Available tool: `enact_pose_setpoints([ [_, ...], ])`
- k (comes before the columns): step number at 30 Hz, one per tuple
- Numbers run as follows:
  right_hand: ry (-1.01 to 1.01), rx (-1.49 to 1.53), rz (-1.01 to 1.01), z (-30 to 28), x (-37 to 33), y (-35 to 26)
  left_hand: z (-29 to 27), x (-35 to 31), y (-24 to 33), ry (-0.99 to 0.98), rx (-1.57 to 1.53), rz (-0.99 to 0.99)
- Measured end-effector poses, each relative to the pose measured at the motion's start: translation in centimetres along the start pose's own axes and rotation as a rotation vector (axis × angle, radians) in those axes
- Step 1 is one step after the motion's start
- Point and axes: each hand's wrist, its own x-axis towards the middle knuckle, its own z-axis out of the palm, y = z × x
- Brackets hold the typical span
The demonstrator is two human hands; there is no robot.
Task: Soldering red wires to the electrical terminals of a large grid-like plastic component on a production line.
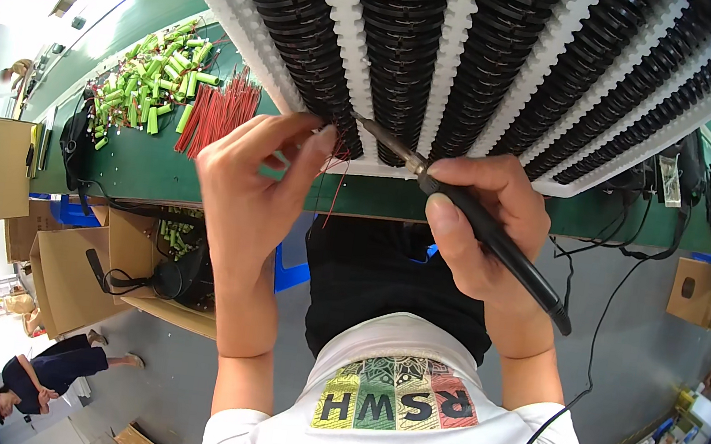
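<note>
My right hand (497, 222) grips the black handle of a soldering iron (504, 245). Its metal tip points up and left to the near end of a row of black round parts (398, 59). These parts stand in several packed rows in a white foam tray (346, 12). Close to the iron's tip, my left hand (255, 174) pinches thin red wire (338, 189) at the tray's near edge. Loose wire ends hang below those fingers. The fingertips partly hide the joint there, so I cannot tell whether the tip touches it.
Left of the tray, green cylindrical cells (156, 78) and a bundle of red wires (218, 112) lie on the green bench (175, 173). A cardboard box (78, 277) stands below. The iron's black cable (591, 366) hangs at right. Another person (52, 376) stands far left.
</note>
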Motion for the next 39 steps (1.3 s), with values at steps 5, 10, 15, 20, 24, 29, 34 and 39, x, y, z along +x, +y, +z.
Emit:
enact_pose_setpoints([
  [5, 0.022, 0.050, -0.130, -0.3, -1.0, 0.6, -1.4, -1.2, -3.8, 0.391, 0.004, -0.168],
  [10, 0.019, 0.064, -0.220, -0.2, -1.8, 1.0, -1.4, -1.5, -11.9, 0.401, 0.370, -0.212],
  [15, 0.012, 0.062, -0.237, -0.1, -2.1, 1.3, -1.6, -2.1, -15.5, 0.275, 0.557, -0.207],
  [20, 0.002, 0.066, -0.201, -0.1, -2.3, 1.2, -2.0, -1.9, -15.1, 0.252, 0.408, -0.320],
  [24, -0.008, 0.062, -0.190, 0.0, -2.3, 1.3, -2.3, -2.0, -14.7, 0.271, 0.384, -0.305],
  [29, -0.014, 0.054, -0.187, 0.0, -2.2, 1.3, -2.6, -2.1, -14.6, 0.292, 0.360, -0.279],
  [34, -0.023, 0.034, -0.192, 0.0, -2.2, 1.3, -2.4, -2.2, -14.6, 0.298, 0.298, -0.286],
  [39, -0.039, 0.046, -0.187, 0.1, -2.2, 1.3, -1.9, -2.1, -14.7, 0.306, 0.426, -0.228],
])
